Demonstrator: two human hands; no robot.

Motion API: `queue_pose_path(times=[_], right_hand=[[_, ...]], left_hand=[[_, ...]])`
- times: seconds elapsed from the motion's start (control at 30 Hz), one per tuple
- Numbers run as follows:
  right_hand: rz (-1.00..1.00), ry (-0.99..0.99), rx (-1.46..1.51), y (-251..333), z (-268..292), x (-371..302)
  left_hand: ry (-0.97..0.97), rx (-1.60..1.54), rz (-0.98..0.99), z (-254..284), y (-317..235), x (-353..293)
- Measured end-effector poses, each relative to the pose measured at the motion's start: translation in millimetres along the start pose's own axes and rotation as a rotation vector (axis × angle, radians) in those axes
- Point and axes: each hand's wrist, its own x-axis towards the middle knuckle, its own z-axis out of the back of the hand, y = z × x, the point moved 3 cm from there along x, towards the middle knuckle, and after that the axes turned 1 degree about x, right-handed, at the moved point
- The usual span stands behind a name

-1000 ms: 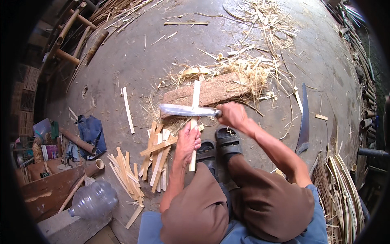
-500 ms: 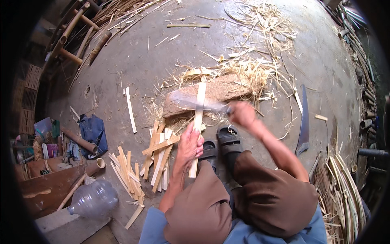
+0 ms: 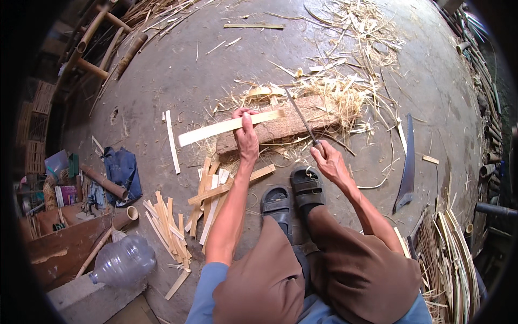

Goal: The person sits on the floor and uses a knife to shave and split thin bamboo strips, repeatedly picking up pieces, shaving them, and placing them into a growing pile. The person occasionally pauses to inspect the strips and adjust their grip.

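My left hand [image 3: 246, 135] is closed round a pale bamboo strip [image 3: 213, 130], which lies crosswise over the left part of a rough wooden block [image 3: 270, 133]. In my right hand [image 3: 330, 162] is the handle of a long thin knife [image 3: 302, 116]; its blade points up and to the left across the block, apart from the strip. Curly shavings [image 3: 340, 92] heap along the block's far side and right end. Below my left forearm, a pile of cut strips [image 3: 208, 197] lies on the floor, partly hidden by the arm.
A hand saw [image 3: 406, 167] lies to the right, near a bundle of long split strips [image 3: 456, 259]. At left are a clear plastic jug [image 3: 125, 261], a blue cloth [image 3: 123, 173] and a bamboo pole [image 3: 105, 183]. My sandalled feet [image 3: 291, 197] stand just before the block.
The strip has swung from pointing away from me to lying crosswise, and my left hand has moved forward with it. The knife has come off the strip, its blade now angled away from me.
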Motion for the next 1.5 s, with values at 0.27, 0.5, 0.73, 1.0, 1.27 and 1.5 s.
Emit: queue_pose_path(times=[0.27,0.5,0.73,1.0,1.27,1.5], right_hand=[[-0.059,0.074,-0.028,-15.4,-13.2,-22.9],[-0.004,0.134,0.022,-2.8,-29.6,-26.1],[-0.024,0.11,0.068,2.6,-31.6,-34.1],[0.132,0.269,-0.006,33.4,-51.3,-37.1],[0.352,0.319,-0.05,42.2,-81.3,-37.8],[0.11,0.119,-0.354,-22.9,-80.0,-20.1]], left_hand=[[-0.231,-0.16,0.096,35.4,-7.3,-7.7],[-0.533,-0.401,-0.018,72.8,-46.2,-10.8],[-0.508,-0.377,0.31,49.8,-61.1,-33.4],[-0.508,-0.104,0.213,65.2,-66.9,-59.5],[-0.459,0.452,0.367,68.4,-82.9,-79.8],[-0.407,0.325,0.342,82.6,-74.6,-80.9]])
